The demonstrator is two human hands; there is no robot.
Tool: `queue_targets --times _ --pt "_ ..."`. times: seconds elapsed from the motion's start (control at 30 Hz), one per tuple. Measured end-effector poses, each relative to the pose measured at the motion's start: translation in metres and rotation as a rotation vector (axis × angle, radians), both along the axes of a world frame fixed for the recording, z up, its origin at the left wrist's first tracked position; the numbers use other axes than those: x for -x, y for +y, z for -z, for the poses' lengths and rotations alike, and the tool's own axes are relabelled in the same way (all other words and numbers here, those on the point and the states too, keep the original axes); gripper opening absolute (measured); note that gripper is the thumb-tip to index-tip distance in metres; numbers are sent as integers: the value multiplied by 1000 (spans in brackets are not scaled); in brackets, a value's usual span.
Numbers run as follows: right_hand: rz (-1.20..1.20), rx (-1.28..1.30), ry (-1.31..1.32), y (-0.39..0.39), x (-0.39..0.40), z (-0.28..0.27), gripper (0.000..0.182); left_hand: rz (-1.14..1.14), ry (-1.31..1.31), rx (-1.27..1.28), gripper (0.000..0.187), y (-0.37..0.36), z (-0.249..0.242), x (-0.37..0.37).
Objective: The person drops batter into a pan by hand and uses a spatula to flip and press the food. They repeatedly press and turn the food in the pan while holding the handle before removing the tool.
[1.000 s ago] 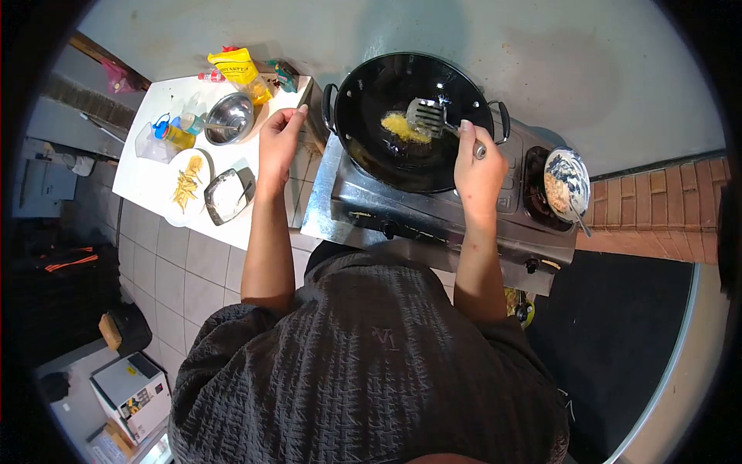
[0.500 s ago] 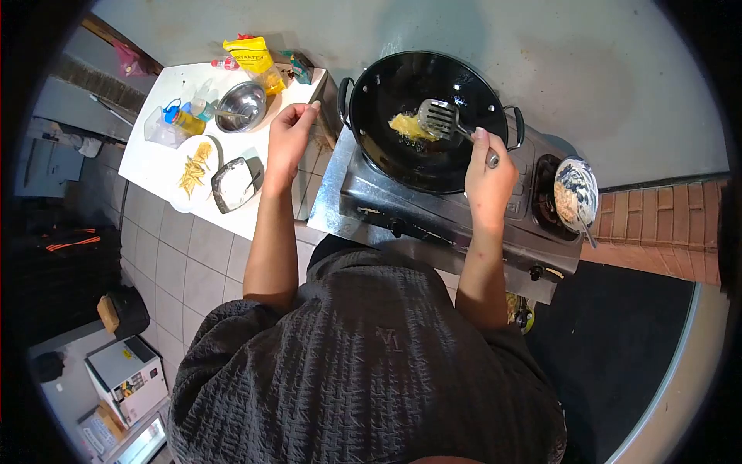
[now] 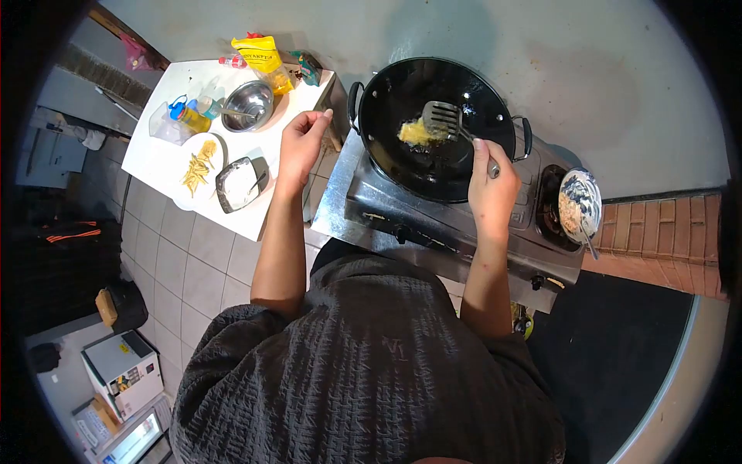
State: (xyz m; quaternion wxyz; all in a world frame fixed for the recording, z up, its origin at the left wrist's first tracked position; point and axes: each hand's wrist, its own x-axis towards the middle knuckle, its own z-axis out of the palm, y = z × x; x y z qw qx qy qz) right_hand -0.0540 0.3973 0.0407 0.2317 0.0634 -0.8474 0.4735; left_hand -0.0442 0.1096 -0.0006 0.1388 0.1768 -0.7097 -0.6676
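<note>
My right hand (image 3: pixel 495 189) is wrapped round the handle of a slotted metal spatula (image 3: pixel 443 117). The spatula's head lies over the right side of a yellow frying piece (image 3: pixel 416 133) in the oil of a black two-handled wok (image 3: pixel 386 158). The wok stands on the left burner of a metal gas stove (image 3: pixel 456 228). My left hand (image 3: pixel 302 147) is raised beside the table's right edge, left of the wok, its thumb and fingers closed together; whatever may be between them is too small to make out.
On the white table (image 3: pixel 147 158) are a steel bowl (image 3: pixel 247 107), yellow bag (image 3: pixel 261 58), yellow bottle (image 3: pixel 190 117), plate of fried strips (image 3: pixel 195 172) and dark dish of white powder (image 3: pixel 238 185). A smeared bowl (image 3: pixel 580 205) sits on the stove's right burner.
The whole view has shifted slightly, with the wok and table a little lower and to the right. The spatula head remains over the frying piece, and both hands keep their poses.
</note>
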Motion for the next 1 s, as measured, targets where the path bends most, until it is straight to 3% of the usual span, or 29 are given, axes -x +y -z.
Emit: queue_targets --times 0.1,0.23,0.3,0.47,0.53,0.77,1.0 --pt "11 -87 22 1 0 -1 20 -3 -18 13 24 2 -2 0" --pt "97 -22 -16 16 3 -3 20 5 -17 -9 23 -3 1 -1" --pt "157 -3 84 22 7 -1 21 9 -30 -9 23 -4 0 -1" --pt "138 21 158 28 8 -10 22 -4 -29 -22 21 0 -6 -1" --pt "157 52 26 24 3 -16 22 4 -29 -19 21 0 -4 1" --pt "71 49 28 8 7 5 21 8 -35 9 21 3 -4 4" --pt "92 -50 40 5 6 3 20 12 -45 -5 21 -1 -4 2"
